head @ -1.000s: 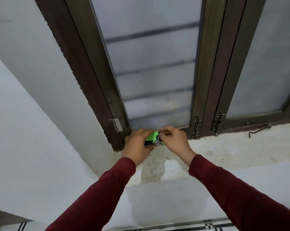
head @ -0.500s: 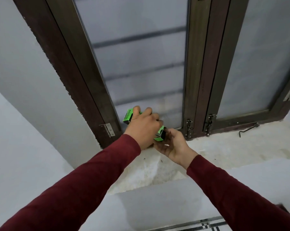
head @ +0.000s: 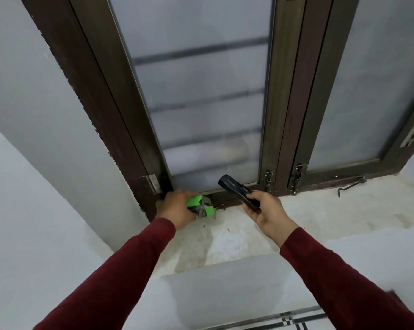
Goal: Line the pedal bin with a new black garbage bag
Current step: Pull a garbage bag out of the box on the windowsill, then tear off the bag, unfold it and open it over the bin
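A green packet of garbage bags (head: 199, 206) rests on the windowsill's left end, and my left hand (head: 176, 208) is closed around it against the window frame. My right hand (head: 266, 211) holds a rolled black garbage bag (head: 237, 189) a little to the right, its free end sticking up toward the glass. The pedal bin is not in view.
The pale stone windowsill (head: 320, 210) runs across the middle of the view. Behind it stands a dark brown window frame (head: 294, 115) with frosted glass panes, bolts and a metal stay hook (head: 350, 187). White walls close in on the left and below.
My right hand has drawn a rolled black bag out of the green packet and moved right with it. My left hand has lowered the packet onto the sill by the frame.
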The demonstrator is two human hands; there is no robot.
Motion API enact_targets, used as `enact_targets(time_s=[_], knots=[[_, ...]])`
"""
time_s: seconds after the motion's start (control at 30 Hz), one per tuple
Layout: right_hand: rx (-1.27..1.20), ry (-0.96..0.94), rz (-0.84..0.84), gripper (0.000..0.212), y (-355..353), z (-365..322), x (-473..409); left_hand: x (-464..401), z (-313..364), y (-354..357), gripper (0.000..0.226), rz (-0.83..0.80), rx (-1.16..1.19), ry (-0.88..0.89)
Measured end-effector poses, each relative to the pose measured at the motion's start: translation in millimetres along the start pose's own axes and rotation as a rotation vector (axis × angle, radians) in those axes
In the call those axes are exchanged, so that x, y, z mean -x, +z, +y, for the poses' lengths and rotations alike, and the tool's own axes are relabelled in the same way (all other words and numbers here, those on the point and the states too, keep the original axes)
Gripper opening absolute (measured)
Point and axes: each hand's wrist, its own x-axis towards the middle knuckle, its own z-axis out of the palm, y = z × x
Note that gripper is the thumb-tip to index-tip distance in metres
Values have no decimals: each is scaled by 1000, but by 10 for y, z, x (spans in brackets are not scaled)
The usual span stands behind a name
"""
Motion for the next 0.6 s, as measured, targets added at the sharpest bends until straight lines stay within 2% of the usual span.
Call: enact_targets(time_s=[0.07,0.13,0.23,0.27,0.3,0.33,0.37,0.4,0.43,0.5,0.6], knots=[[-20,-5,-51,20,-8,31,56,38,-66,236,69,-86,11,-23],[8,-14,-133,29,3,67,103,88,-128,429,70,-105,-39,-2],[48,-34,-183,30,4,132,146,151,-125,602,72,21,-87,34],[56,-49,-179,27,-1,159,149,184,-60,622,65,110,4,53],[68,-69,-174,24,-5,188,152,211,41,619,55,194,194,52],[86,-91,-173,21,0,218,158,235,171,573,44,232,492,13],[108,-111,-177,19,9,258,177,267,325,500,36,170,836,-62],[127,-126,-188,17,23,280,198,269,483,423,37,18,1127,-132],[150,-130,-203,16,40,312,226,259,585,378,41,-126,1316,-178],[190,-123,-238,19,76,332,275,219,693,353,37,-236,1445,-235],[219,-63,-254,33,106,296,305,189,670,404,25,-211,1519,-381]])
